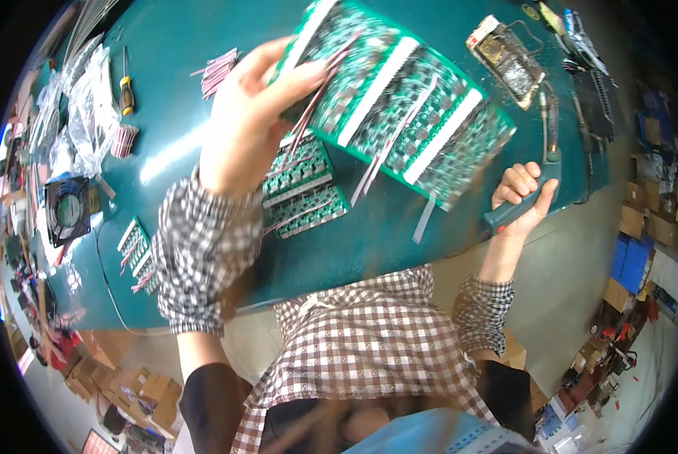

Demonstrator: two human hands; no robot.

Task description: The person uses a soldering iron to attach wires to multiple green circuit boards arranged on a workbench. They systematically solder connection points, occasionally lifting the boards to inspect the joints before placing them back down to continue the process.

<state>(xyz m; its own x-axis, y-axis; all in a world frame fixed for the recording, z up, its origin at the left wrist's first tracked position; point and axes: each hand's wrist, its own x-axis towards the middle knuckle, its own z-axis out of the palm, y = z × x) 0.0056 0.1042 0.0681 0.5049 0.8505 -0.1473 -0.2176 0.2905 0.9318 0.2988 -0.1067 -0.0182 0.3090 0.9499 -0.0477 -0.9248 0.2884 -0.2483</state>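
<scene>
My left hand [240, 113] grips the left end of a large green circuit board panel [377, 91], raised above the table and tilted, blurred by motion. Thin red, black and white wires [399, 136] hang from the panel, and white strips cross it. Fingers of my right hand [524, 198] are wrapped round the teal handle of a soldering iron [552, 172], whose metal end points away from me, near the table's right side. Under my left wrist, partly hidden, another green circuit board [305, 193] with wires lies on the table.
A metal soldering tray [507, 60] sits at the far right. To the left are a smaller wired circuit board [137, 256], a black fan [68, 210], plastic bags [93, 106], a screwdriver [126, 91] and wire bundles [219, 72]. The green table's [354, 250] near edge runs before my apron.
</scene>
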